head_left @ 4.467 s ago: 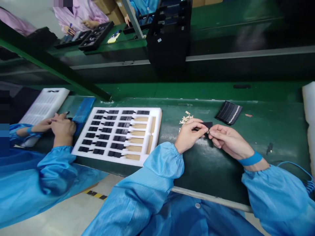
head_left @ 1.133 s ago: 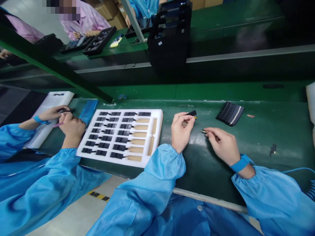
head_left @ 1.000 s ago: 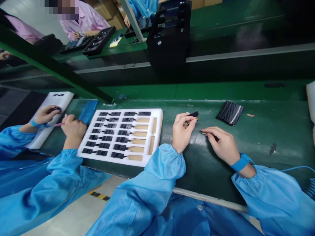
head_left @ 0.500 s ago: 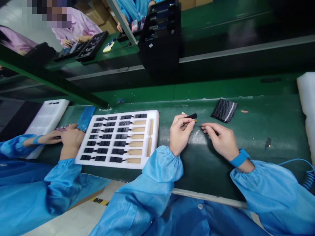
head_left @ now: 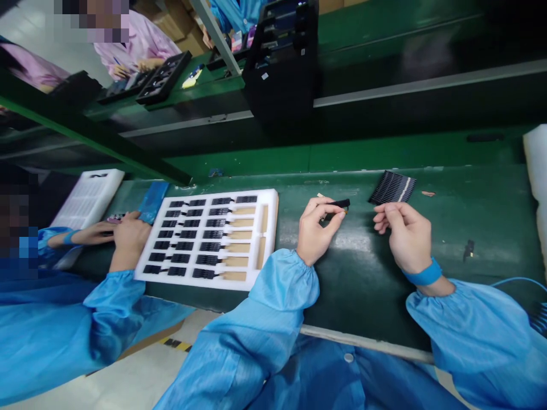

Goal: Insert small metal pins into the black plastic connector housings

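Observation:
My left hand (head_left: 317,228) pinches a small flat black part (head_left: 341,203) between thumb and fingertips; a bit of yellow-orange shows at its lower edge. To the right, my right hand (head_left: 405,234) has its thumb pressed to its fingertips, and whatever may be between them is too small to see. Just beyond those fingertips lies a sheet of black strips (head_left: 391,185) with a pale line across it. Left of my left hand is a white foam tray (head_left: 268,228) with rows of similar black parts in its slots; several slots in its right column show bare brown bottoms.
A co-worker's hands (head_left: 130,233) work left of the tray, near a blue packet (head_left: 154,202) and another white foam block (head_left: 88,199). A small black piece (head_left: 469,250) lies on the green bench at right. Black trays (head_left: 280,74) are stacked behind, and a green beam (head_left: 106,142) crosses the left.
My right hand has moved right and away from my left hand, toward the sheet of black strips. My left hand still holds the black part, turned slightly.

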Action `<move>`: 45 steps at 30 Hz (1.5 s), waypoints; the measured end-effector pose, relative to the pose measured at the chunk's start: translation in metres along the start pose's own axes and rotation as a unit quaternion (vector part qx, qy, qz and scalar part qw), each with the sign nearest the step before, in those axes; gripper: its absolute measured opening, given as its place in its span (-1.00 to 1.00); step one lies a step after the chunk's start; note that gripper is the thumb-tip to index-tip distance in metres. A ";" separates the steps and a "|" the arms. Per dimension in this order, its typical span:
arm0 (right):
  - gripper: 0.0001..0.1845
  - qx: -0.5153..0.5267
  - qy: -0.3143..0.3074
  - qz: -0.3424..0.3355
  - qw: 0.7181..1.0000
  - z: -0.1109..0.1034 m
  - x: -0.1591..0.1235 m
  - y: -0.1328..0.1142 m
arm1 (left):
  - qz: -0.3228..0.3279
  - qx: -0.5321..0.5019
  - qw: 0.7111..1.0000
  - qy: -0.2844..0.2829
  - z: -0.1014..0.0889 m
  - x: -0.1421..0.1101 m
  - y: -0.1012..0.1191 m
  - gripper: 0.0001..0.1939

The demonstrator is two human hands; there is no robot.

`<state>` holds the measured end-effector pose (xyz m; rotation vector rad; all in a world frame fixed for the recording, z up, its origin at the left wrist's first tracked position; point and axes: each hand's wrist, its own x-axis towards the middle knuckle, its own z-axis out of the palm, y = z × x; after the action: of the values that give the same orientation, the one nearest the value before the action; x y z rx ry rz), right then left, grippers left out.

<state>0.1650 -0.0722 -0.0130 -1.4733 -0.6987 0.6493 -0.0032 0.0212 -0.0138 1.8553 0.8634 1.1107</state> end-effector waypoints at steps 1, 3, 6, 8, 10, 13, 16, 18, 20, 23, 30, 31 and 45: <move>-0.62 0.000 -0.020 0.020 1.000 0.000 -0.001 -0.001 | 0.035 0.026 0.999 0.000 -0.001 0.000 0.002 -0.86; -0.56 0.004 -0.081 0.075 0.994 -0.001 -0.001 -0.004 | 0.098 0.080 0.992 -0.002 -0.003 -0.003 0.004 -0.82; -0.52 0.034 -0.185 0.168 0.968 -0.002 -0.001 -0.009 | 0.162 0.136 0.977 -0.004 -0.002 -0.005 0.003 -0.77; -0.51 0.060 -0.218 0.209 0.952 -0.002 -0.001 -0.014 | 0.197 0.151 0.969 -0.005 -0.001 -0.006 0.000 -0.77; -0.52 0.071 -0.233 0.228 0.943 -0.001 -0.002 -0.017 | 0.234 0.155 0.960 -0.004 -0.001 -0.005 -0.002 -0.76; -0.54 0.080 -0.247 0.232 0.937 -0.001 -0.003 -0.017 | 0.260 0.146 0.954 -0.021 -0.002 -0.005 -0.003 -0.73; -0.58 0.067 -0.206 0.195 0.956 -0.003 -0.001 -0.013 | 0.184 0.104 0.975 -0.075 -0.001 -0.006 -0.001 -0.64; -0.62 0.032 -0.147 0.142 0.978 -0.004 0.000 -0.010 | 0.072 0.036 0.991 -0.107 0.003 -0.006 -0.001 -0.65; -0.67 -0.005 -0.102 0.086 0.991 -0.004 0.002 -0.008 | -0.050 -0.066 0.988 -0.133 0.008 -0.008 -0.003 -0.72; -0.72 -0.036 -0.085 0.037 0.995 -0.004 0.002 -0.003 | -0.189 -0.219 0.945 -0.156 0.015 -0.010 -0.005 -0.73; -0.72 -0.037 -0.072 0.010 0.997 -0.001 -0.002 0.003 | -0.317 -0.347 0.875 -0.119 0.019 -0.013 0.003 -0.52; -0.72 -0.034 -0.071 0.005 0.997 0.000 -0.003 0.004 | -0.324 -0.353 0.870 -0.115 0.019 -0.013 0.005 -0.51; -0.88 -0.056 -0.068 -0.043 0.995 0.000 -0.007 0.005 | -0.345 -0.356 0.863 -0.097 0.016 -0.011 0.017 -0.55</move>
<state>0.1605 -0.0774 -0.0179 -1.5026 -0.9107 0.6569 0.0098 0.0001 -0.0081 0.8963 0.7587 0.6285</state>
